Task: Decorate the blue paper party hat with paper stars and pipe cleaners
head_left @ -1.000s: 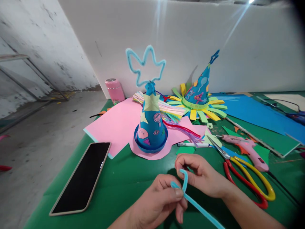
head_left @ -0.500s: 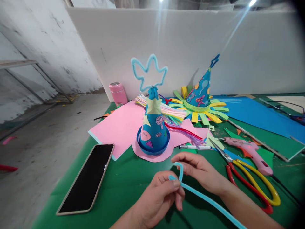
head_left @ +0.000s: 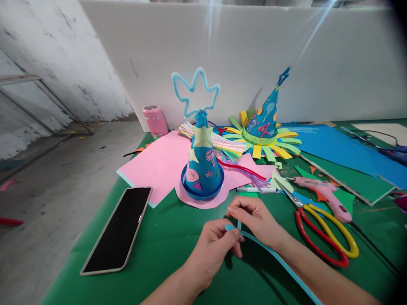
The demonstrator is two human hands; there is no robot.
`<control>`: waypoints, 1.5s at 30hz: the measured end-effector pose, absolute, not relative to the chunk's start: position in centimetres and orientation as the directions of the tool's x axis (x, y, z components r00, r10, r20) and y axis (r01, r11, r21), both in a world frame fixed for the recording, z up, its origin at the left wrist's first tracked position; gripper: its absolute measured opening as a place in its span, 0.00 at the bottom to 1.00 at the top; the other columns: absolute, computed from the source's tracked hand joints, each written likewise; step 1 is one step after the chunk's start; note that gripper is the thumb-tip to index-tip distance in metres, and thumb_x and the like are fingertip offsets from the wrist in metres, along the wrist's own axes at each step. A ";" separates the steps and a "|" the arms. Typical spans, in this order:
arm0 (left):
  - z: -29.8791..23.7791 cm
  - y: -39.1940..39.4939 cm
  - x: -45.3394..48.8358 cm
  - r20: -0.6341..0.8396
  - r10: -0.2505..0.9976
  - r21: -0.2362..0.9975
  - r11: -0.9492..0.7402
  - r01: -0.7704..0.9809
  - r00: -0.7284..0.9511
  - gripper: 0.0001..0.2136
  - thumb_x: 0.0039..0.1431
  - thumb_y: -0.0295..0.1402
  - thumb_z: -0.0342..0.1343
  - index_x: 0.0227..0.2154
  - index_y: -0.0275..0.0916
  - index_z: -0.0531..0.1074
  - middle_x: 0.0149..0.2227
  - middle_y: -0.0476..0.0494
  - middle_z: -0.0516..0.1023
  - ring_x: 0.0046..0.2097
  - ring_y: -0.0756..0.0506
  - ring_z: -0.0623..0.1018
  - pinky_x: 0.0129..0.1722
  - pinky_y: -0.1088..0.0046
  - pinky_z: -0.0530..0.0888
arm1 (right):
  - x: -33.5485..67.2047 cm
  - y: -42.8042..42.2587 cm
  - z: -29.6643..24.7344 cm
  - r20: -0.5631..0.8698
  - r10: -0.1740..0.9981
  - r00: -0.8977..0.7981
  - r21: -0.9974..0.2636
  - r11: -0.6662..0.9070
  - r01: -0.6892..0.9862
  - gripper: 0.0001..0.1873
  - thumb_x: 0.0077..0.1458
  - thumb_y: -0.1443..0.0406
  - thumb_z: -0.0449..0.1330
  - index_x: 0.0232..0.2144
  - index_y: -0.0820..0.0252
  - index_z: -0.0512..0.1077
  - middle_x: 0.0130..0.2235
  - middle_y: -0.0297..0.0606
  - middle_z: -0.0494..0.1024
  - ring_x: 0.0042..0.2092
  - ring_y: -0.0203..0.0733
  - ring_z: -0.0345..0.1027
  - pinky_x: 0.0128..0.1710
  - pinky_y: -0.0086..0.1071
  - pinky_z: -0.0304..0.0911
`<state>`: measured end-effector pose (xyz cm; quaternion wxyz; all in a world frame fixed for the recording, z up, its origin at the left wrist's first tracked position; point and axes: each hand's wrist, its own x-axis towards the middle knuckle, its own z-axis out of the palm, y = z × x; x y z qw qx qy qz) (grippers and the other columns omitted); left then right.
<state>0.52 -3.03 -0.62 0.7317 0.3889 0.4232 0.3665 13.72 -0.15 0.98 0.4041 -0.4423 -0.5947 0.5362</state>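
Between both hands is a light-blue pipe cleaner (head_left: 280,258), its long end trailing toward the lower right under my right forearm's side. My left hand (head_left: 218,245) pinches it near its bent end, thumb against the fingers. My right hand (head_left: 251,218) has its fingers closed on the short upright piece of the bend, which they partly cover. Just beyond the hands stands a blue paper cone hat (head_left: 203,169) with stickers, pale stars and a light-blue pipe-cleaner crown shape (head_left: 190,89) on its tip. Pink paper (head_left: 203,204) lies under the hat's blue brim.
A phone (head_left: 119,233) lies left. Scissors (head_left: 321,233) and a pink glue gun (head_left: 330,197) lie right, with a pen (head_left: 257,190) nearer the middle. Behind are a second cone hat (head_left: 265,120), bundled pipe cleaners (head_left: 229,146), a pink bottle (head_left: 155,121) and blue sheets (head_left: 337,146).
My right hand has closed over the short bent end of the pipe cleaner, covering most of it. The whole view has shifted slightly; the hat and tools stay in place.
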 end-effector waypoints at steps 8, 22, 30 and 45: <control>0.2 -1.9 -0.3 -0.248 0.918 0.778 0.379 -0.501 0.309 0.09 0.50 0.29 0.52 0.18 0.34 0.70 0.14 0.50 0.69 0.20 0.53 0.66 0.30 0.75 0.63 | 14.5 0.0 -0.1 0.067 0.957 -0.281 -0.978 0.118 0.169 0.10 0.52 0.61 0.55 0.36 0.60 0.70 0.34 0.37 0.71 0.35 0.37 0.65 0.34 0.28 0.62; 1.3 -1.2 1.6 -0.132 0.988 0.964 0.146 -0.222 0.077 0.12 0.49 0.32 0.54 0.13 0.36 0.67 0.16 0.51 0.68 0.25 0.52 0.67 0.30 0.77 0.63 | 13.2 -0.7 0.0 0.005 0.995 -0.096 -0.974 -0.017 -0.227 0.10 0.49 0.60 0.58 0.23 0.61 0.67 0.21 0.29 0.69 0.25 0.32 0.63 0.26 0.25 0.59; 0.5 -0.8 1.0 -0.107 0.978 0.990 0.122 -0.071 0.178 0.12 0.50 0.33 0.53 0.15 0.35 0.68 0.16 0.50 0.69 0.23 0.52 0.67 0.27 0.77 0.63 | 12.9 -0.7 -0.2 -0.060 0.984 -0.167 -0.946 -0.109 -0.305 0.12 0.50 0.60 0.58 0.22 0.61 0.63 0.16 0.27 0.66 0.21 0.31 0.61 0.23 0.25 0.57; -0.1 -0.9 0.5 -0.120 0.971 0.982 0.146 -0.119 0.205 0.08 0.49 0.33 0.55 0.21 0.34 0.68 0.18 0.51 0.68 0.24 0.53 0.67 0.26 0.78 0.64 | 12.4 -0.5 -0.1 -0.024 0.987 -0.161 -0.930 -0.081 -0.358 0.11 0.49 0.61 0.58 0.21 0.61 0.63 0.16 0.27 0.66 0.20 0.30 0.60 0.22 0.25 0.56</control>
